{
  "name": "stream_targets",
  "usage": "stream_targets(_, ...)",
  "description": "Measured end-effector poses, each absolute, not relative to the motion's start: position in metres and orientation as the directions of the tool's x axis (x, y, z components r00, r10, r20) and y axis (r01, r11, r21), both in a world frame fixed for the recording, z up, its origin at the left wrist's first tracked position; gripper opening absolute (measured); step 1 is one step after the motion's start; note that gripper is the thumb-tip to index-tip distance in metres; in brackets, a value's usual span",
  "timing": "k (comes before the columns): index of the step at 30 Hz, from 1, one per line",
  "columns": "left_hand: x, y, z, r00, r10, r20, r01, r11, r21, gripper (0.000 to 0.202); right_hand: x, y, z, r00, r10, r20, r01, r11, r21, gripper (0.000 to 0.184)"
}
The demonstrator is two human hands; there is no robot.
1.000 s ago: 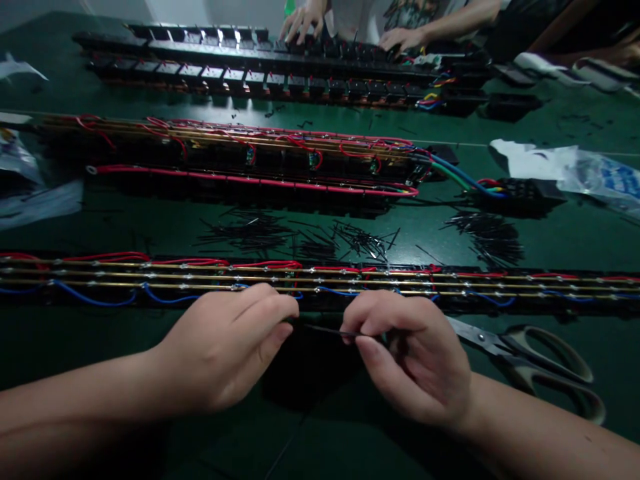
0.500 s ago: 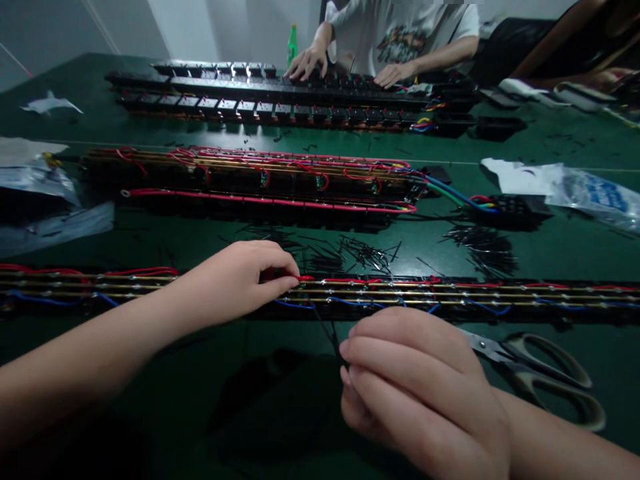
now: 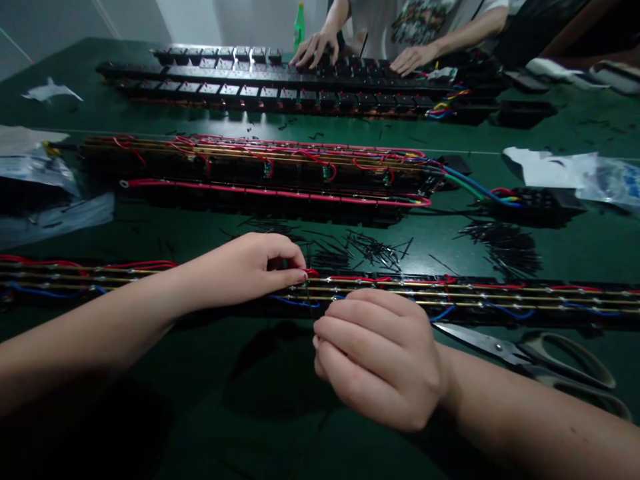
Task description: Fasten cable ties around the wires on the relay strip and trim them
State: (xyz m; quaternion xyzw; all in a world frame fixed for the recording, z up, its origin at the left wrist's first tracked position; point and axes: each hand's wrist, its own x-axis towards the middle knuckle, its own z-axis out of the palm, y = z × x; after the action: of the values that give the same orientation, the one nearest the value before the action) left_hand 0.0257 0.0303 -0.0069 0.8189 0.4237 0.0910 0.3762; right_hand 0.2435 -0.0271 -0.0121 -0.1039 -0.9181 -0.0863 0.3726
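A long rail assembly [image 3: 500, 297] with brass rods, red wires and blue wires runs across the table before me. My left hand [image 3: 255, 267] rests over its middle, thumb and forefinger pinched on a red wire [image 3: 312, 272]. Just in front of the rail, my right hand [image 3: 375, 357] is closed, fingers together, around a thin black cable tie [image 3: 309, 293]. Part of that tie reaches up to the left fingertips; the rest is hidden by the fingers. Scissors [image 3: 500, 348] lie half open beyond my right wrist, their blade tips close to the rail.
Loose black cable ties [image 3: 375, 248] are scattered behind the rail, with another pile [image 3: 500, 247] to the right. A second wired assembly [image 3: 250, 167] lies farther back. Across the table, a co-worker's hands [image 3: 317, 48] touch black modules. Plastic bags [image 3: 600, 177] lie at both sides.
My right hand has moved left and slightly up, closer to the left hand, with the cable tie now near upright. The left hand keeps its pinch. The view has shifted slightly.
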Motion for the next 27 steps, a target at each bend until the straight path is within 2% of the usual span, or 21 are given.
stream_targets(4,0.025,0.028,-0.007,0.630,0.762,-0.153,0.616,-0.370,0.696,0.022,0.243,-0.029,-0.014,-0.663,0.137,0.736,0.236,0.971,0.032,0.013)
stream_targets(10,0.024,0.027,-0.008,0.639,0.760,-0.116,0.598,-0.397,0.696,0.022,0.242,-0.028,-0.020,-0.647,0.168,0.744,0.280,0.960,0.026,0.014)
stream_targets(22,0.025,0.025,-0.010,0.625,0.777,-0.078,0.618,-0.430,0.658,0.026,0.243,-0.019,-0.030,-0.722,0.333,0.606,0.440,0.897,0.032,0.015)
stream_targets(27,0.026,0.025,-0.009,0.586,0.805,-0.096,0.645,-0.391,0.656,0.026,0.243,-0.018,-0.030,-0.726,0.340,0.598,0.438,0.899,0.021,0.017)
